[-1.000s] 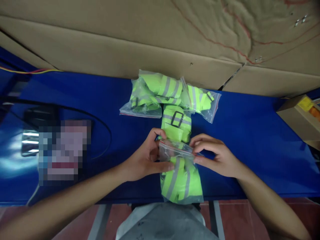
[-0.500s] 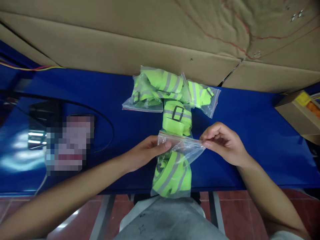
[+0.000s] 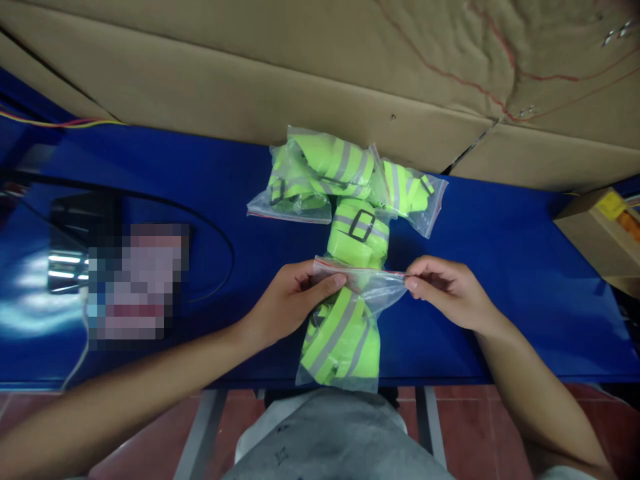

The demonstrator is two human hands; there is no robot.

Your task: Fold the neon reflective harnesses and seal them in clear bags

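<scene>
A clear zip-lock bag (image 3: 383,290) with a red line along its mouth is stretched between my hands near the table's front edge. Inside it lies a folded neon-yellow reflective strap (image 3: 340,340) with grey stripes. My left hand (image 3: 300,293) grips the bag's left top corner, thumb in front and fingers behind. At the right end of the seal, my right hand (image 3: 445,287) pinches the corner between thumb and fingers. Just beyond the bag is a rolled neon-yellow strap (image 3: 357,233) with a black buckle. Further back lie more bagged yellow straps (image 3: 335,163).
Brown cardboard (image 3: 240,87) with red wires borders the back of the blue table (image 3: 500,267). On the left are a blurred-out phone-like item (image 3: 145,280), a black device (image 3: 80,233) and a black cable (image 3: 210,220). A cardboard box (image 3: 600,227) stands at the right.
The bag's mouth is now pulled straighter and flatter between my hands. My left hand has turned and grips it from a slightly higher position. The straps behind lie as before.
</scene>
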